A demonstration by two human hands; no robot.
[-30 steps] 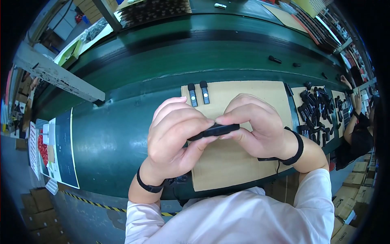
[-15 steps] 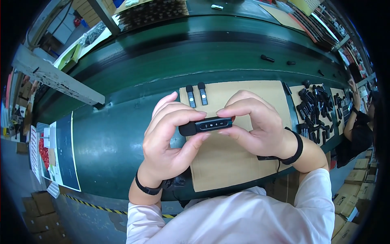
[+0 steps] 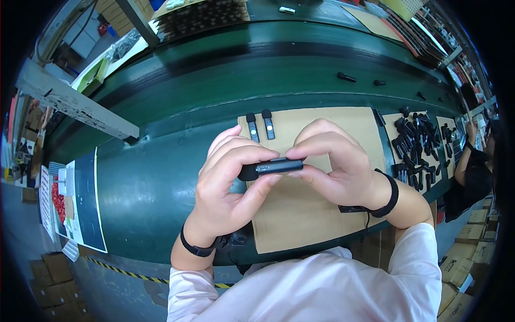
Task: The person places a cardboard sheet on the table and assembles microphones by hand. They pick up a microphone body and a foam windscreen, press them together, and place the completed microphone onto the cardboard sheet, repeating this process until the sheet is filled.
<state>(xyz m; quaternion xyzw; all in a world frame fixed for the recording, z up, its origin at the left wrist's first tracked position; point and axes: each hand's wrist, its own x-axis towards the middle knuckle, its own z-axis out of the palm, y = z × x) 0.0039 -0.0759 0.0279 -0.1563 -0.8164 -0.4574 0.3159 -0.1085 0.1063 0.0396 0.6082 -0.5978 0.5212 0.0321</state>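
Above brown mat [image 3: 300, 214], slim black device [image 3: 276, 167] — pinched between both hands; left hand [image 3: 230, 185], right hand [image 3: 335, 163]

A factory assembly line: long green conveyor belt [image 3: 225, 70], trays of small black parts [image 3: 416, 142], stacked cartons [image 3: 53, 279].

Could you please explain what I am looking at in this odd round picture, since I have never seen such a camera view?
There is no machine here: a person wears a wide fisheye camera on the head, looking down at their own two hands, so straight edges bend near the rim. The left hand and the right hand together hold a small black oblong device by its ends above a brown cardboard sheet. That sheet lies on a dark green conveyor belt. Two similar devices lie side by side at the sheet's far edge. To the right, a pile of black parts lies on more cardboard, where another person's arm shows. Both wrists wear black bands.
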